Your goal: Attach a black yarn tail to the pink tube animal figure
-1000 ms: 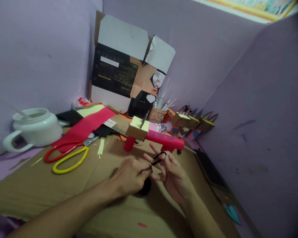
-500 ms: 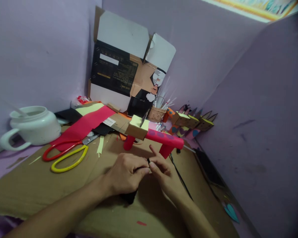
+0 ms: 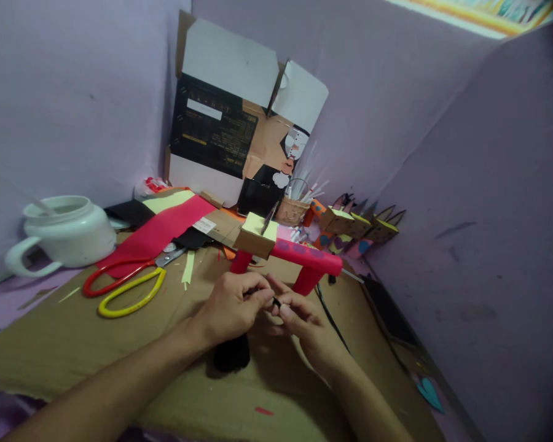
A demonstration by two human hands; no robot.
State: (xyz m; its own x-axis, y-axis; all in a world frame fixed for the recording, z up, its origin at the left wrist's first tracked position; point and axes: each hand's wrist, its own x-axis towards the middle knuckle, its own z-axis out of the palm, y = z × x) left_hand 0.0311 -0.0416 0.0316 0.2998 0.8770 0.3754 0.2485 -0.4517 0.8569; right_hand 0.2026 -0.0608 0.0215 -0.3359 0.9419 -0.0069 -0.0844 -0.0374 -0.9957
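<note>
My left hand (image 3: 233, 306) and my right hand (image 3: 299, 319) meet fingertip to fingertip over the brown cardboard sheet (image 3: 96, 344). Both are closed in a pinch on a thin black strand (image 3: 275, 301). The strand trails off to the right past my right wrist as a black line (image 3: 332, 319) on the cardboard. A dark black lump (image 3: 231, 354) sits under my left hand. Just beyond my fingers stands a red paper-tube figure (image 3: 306, 261) with a cardboard box head (image 3: 257, 235).
Red-and-yellow scissors (image 3: 124, 285) lie left on the cardboard, beside red paper (image 3: 161, 230). A white jug (image 3: 59, 233) stands far left. A flattened carton (image 3: 239, 129) leans on the purple wall. A small basket (image 3: 291, 212) and paper box figures (image 3: 359, 227) line the back.
My hands closed together from apart; the black loop on my right fingers was drawn into a pinch between both hands. My hands rose slightly and the black lump now shows below the left.
</note>
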